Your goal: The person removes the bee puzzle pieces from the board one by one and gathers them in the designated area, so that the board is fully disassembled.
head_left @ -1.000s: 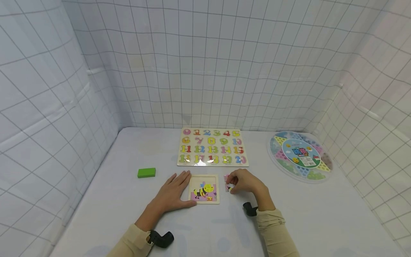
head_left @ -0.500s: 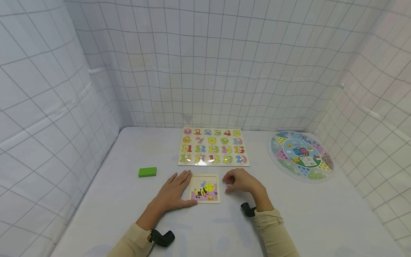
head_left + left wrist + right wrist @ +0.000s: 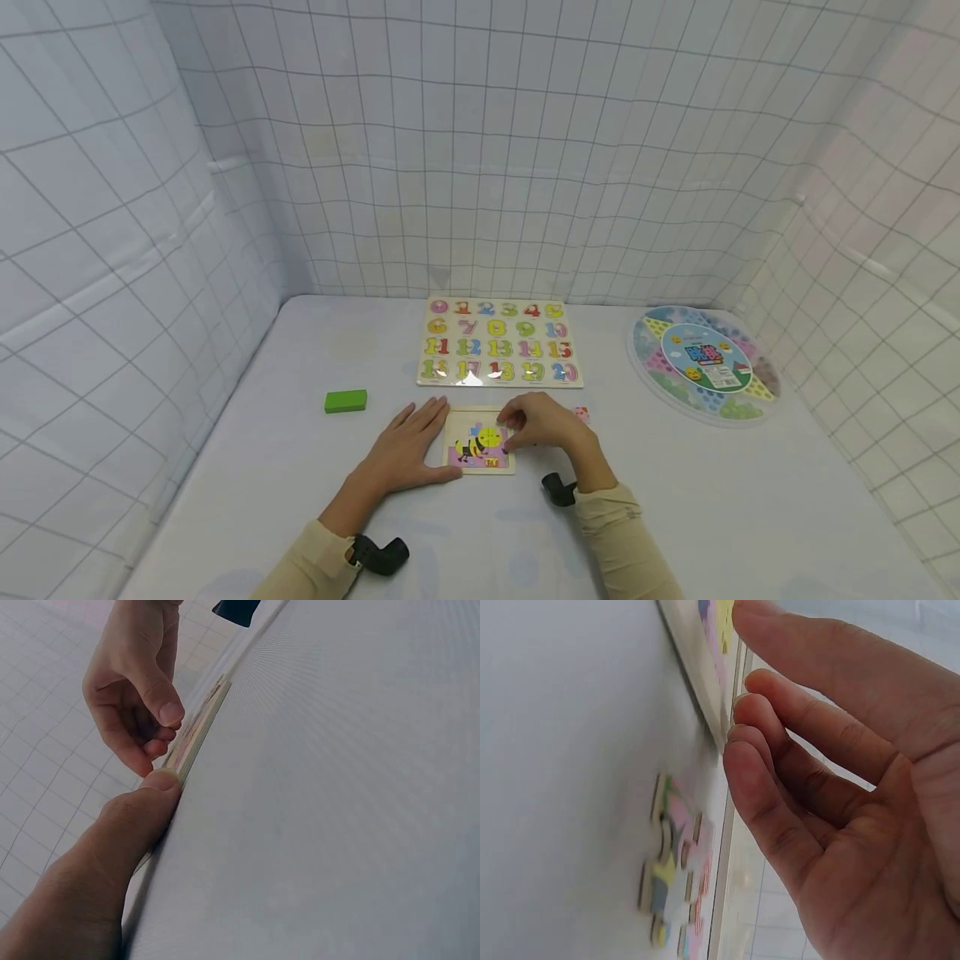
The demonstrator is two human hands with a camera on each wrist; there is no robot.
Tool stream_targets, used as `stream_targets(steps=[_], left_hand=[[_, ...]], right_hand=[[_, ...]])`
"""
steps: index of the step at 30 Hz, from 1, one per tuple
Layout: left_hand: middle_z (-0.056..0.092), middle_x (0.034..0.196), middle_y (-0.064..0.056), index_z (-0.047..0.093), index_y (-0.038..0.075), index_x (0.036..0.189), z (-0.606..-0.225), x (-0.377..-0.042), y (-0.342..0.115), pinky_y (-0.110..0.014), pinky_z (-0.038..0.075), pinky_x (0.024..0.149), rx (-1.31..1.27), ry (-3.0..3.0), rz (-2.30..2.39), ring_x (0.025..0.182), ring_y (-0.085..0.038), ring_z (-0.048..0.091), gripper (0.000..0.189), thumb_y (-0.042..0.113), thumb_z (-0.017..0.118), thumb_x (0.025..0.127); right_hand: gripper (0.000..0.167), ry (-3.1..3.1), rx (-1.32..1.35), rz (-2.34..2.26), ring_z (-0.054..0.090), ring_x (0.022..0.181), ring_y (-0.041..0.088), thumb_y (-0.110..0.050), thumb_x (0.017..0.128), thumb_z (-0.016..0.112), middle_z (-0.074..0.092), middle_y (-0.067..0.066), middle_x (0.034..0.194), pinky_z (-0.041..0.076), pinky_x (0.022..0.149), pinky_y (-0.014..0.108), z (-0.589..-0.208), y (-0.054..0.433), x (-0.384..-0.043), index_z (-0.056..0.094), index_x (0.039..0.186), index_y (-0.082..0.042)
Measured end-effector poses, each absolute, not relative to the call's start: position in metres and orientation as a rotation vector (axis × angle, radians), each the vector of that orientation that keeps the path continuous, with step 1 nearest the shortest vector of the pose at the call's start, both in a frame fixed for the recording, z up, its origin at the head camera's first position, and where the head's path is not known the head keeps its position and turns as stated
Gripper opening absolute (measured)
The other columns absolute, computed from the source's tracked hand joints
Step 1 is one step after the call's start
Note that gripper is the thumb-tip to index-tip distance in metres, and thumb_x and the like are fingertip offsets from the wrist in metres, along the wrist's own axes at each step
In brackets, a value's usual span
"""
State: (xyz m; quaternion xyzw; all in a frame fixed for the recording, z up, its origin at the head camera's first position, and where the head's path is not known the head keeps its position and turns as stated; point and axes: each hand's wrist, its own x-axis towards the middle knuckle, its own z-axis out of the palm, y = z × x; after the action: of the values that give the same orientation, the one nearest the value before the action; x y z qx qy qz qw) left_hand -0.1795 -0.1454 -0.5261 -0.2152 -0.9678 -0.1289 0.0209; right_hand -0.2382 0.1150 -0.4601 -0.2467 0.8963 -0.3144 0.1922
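Note:
A small square wooden jigsaw tray (image 3: 487,472) holds a bee picture (image 3: 471,450) on pink; its upper strip shows bare wood. My left hand (image 3: 408,447) lies flat against the tray's left side, fingers extended and thumb at the near edge. Over the right rim is my right hand (image 3: 546,421), fingers bent and thumb apart. In the right wrist view the thumb overlaps the picture, the fingertips lie right at the rim, and nothing shows between them. Several loose jigsaw pieces (image 3: 664,877) lie on the table right of the tray, partly hidden by the right hand in the head view.
A number board (image 3: 500,342) with colourful numerals lies behind the tray. Off to the left sits a green block (image 3: 346,402). A round, clear-covered board game (image 3: 703,365) is at the right. Gridded white cloth walls (image 3: 480,167) enclose the table's back and sides.
My right hand has moved left from the loose pieces to the tray's right rim, uncovering a pink piece behind it. The left hand stays at the tray.

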Motion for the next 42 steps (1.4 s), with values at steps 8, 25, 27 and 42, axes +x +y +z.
stream_targets(steps=[8,25,27,42], left_hand=[[0.029,0.161,-0.005,0.03,0.012,0.153,-0.525,-0.179,-0.146,-0.047,0.022,0.122,-0.667,-3.004,-0.396,0.149,-0.022,0.027,0.104,0.08,0.051,0.078],[0.029,0.161,-0.005,0.031,0.011,0.153,-0.526,-0.181,-0.146,-0.048,0.022,0.122,-0.681,-3.011,-0.39,0.15,-0.022,0.027,0.105,0.081,0.049,0.078],[0.029,0.161,-0.005,0.031,0.011,0.153,-0.525,-0.181,-0.146,-0.049,0.022,0.122,-0.679,-3.012,-0.391,0.15,-0.022,0.026,0.105,0.081,0.05,0.078],[0.028,0.161,-0.005,0.03,0.011,0.153,-0.522,-0.178,-0.146,-0.049,0.021,0.122,-0.68,-3.023,-0.405,0.15,-0.024,0.027,0.104,0.08,0.05,0.078]], right_hand=[[0.032,2.491,-0.731,-0.866,0.056,0.078,0.011,-0.016,0.072,0.086,0.066,-0.001,0.087,0.05,0.071,0.022,-0.462,0.094,-0.239,0.073,0.1,-0.007],[0.034,2.485,-0.704,-0.821,0.056,0.08,0.011,-0.016,0.073,0.086,0.063,-0.003,0.086,0.05,0.076,0.025,-0.466,0.08,-0.238,0.07,0.102,-0.008],[0.034,2.488,-0.709,-0.818,0.056,0.081,0.011,-0.016,0.073,0.086,0.064,-0.003,0.087,0.05,0.076,0.025,-0.465,0.079,-0.238,0.07,0.102,-0.008],[0.035,2.512,-0.67,-0.794,0.055,0.078,0.012,-0.016,0.072,0.086,0.062,-0.002,0.085,0.049,0.073,0.026,-0.467,0.078,-0.235,0.07,0.102,-0.009]])
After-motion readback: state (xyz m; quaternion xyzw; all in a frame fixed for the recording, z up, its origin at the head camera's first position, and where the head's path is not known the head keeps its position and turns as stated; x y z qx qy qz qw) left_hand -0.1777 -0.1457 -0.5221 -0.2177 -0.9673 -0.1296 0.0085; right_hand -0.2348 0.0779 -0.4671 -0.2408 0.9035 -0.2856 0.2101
